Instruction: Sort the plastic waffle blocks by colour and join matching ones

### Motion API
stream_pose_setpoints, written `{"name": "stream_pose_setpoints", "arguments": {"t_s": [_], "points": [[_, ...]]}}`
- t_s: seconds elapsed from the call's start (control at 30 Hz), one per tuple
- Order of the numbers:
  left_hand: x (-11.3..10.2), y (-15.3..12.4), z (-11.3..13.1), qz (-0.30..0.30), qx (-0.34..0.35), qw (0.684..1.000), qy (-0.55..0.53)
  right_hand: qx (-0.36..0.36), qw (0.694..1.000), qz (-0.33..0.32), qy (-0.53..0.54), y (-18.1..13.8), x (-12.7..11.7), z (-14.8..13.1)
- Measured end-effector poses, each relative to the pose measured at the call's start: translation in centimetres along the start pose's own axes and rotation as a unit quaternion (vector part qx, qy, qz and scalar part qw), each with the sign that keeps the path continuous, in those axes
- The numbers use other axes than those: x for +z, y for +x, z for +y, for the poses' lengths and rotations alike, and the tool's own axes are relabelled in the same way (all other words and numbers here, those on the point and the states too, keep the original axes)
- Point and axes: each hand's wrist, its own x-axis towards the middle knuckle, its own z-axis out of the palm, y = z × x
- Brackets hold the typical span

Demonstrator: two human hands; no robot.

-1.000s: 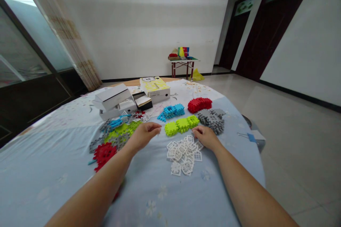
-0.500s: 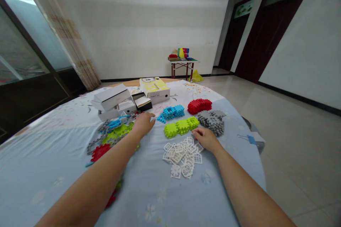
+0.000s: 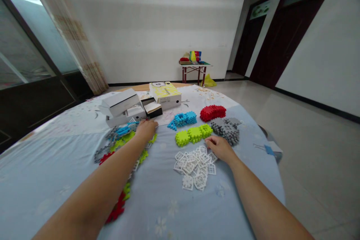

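My left hand (image 3: 146,129) is over the far right edge of a mixed heap of flat toothed plastic building pieces; its fingertips point down and are mostly hidden. In that heap, lime pieces (image 3: 120,141) and blue pieces (image 3: 123,130) show, and red pieces (image 3: 116,209) lie at its near end. My right hand (image 3: 221,147) rests beside the white lattice pieces (image 3: 194,163), thumb and fingers pinched together. Whatever the pinch holds, if anything, is too small to make out. Just beyond it are a row of lime pieces (image 3: 194,134) and a grey stack (image 3: 226,129).
A blue stack (image 3: 182,119) and a red stack (image 3: 213,112) stand farther back. Behind the heap are open white boxes (image 3: 120,105), a black box (image 3: 152,108) and a yellow box (image 3: 165,93). A light blue cloth (image 3: 157,195) covers the round table.
My left hand has drawn back to the left and lowered over the mixed heap; its fingers were stretched to the right before. My right hand has stayed in place.
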Motion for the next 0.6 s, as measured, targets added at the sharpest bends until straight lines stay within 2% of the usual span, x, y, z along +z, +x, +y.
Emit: {"name": "stream_pose_setpoints", "arguments": {"t_s": [0.17, 0.27, 0.43, 0.6], "points": [[-0.7, -2.8, -1.0, 0.001, 0.008, 1.0, -0.013, 0.0, 1.0, 0.001, 0.005, 0.0, -0.1, 0.1], [-1.1, -4.1, -1.5, -0.007, -0.006, 0.998, -0.061, -0.004, 1.0, 0.004, 0.004, 0.0, 0.0, 0.1], [-1.8, -5.2, -2.3, -0.01, -0.031, 0.983, -0.179, -0.008, 1.0, 0.003, 0.006, 0.1, 0.1, 0.3], [-2.3, -6.0, -2.6, 0.019, -0.087, 0.972, -0.219, -0.003, 1.0, 0.0, 0.009, 0.0, 0.1, 0.2]]}}
